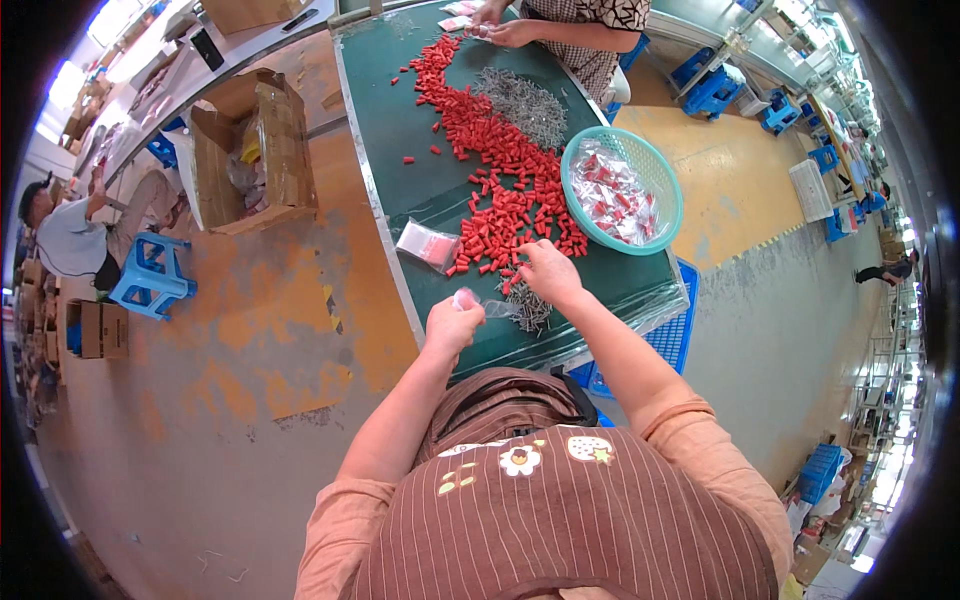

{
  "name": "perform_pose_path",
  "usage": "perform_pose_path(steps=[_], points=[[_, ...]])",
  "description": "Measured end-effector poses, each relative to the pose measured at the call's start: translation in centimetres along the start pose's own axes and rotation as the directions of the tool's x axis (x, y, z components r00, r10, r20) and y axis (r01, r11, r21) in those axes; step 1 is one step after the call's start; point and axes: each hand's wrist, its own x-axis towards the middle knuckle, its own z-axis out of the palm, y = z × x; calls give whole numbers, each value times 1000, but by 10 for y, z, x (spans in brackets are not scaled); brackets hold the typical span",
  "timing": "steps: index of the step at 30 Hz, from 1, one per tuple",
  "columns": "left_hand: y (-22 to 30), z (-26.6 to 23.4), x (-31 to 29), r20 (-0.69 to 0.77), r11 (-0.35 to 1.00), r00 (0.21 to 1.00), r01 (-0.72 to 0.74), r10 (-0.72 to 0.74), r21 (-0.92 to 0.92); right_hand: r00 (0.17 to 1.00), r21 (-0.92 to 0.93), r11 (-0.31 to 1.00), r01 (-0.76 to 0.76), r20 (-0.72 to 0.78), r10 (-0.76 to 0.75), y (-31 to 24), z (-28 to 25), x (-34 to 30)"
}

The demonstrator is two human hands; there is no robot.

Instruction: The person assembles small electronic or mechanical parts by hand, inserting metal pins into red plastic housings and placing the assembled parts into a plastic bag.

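"Red plugs (510, 215): state their position."

"They lie loose in a long, uneven heap on the green surface (408, 190), running from the far end down to the person's hands. A few lie apart, toward the left edge."

"Left hand (453, 325)?"

"Raised near the close edge, fingers closed on a clear bag (497, 309), which stretches out toward the right. A pale, pinkish part shows at the fingertips; its nature is unclear."

"Right hand (548, 272)?"

"Reaching down at the near end of the heap, fingers bent, tips among the plugs. Whether they grip one, I cannot tell."

"Items adjacent?"

"Small grey screws (532, 312) lie just below the right hand, partly hidden by it. A larger grey pile (525, 105) lies beside the heap, farther up. To the left of the heap rests a packet of flat clear bags (428, 245)."

"And to the right?"

"A pale green basket (660, 165) stands at the right edge, holding many filled bags (612, 195) with red showing through."

"Other persons?"

"At the far end, a co-worker's hands (508, 33) are together beside some small packets (457, 14)."
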Motion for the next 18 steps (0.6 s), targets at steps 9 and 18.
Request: perform_pose_path(steps=[9,18], points=[[-2,-4,-6,-74,1000,997,5,-5,6,998,-174,984,-47,20,51,3,29,27],[-5,-2,2,-116,990,989,-83,97,117,997,-68,996,-52,50,55,25,9,29]])
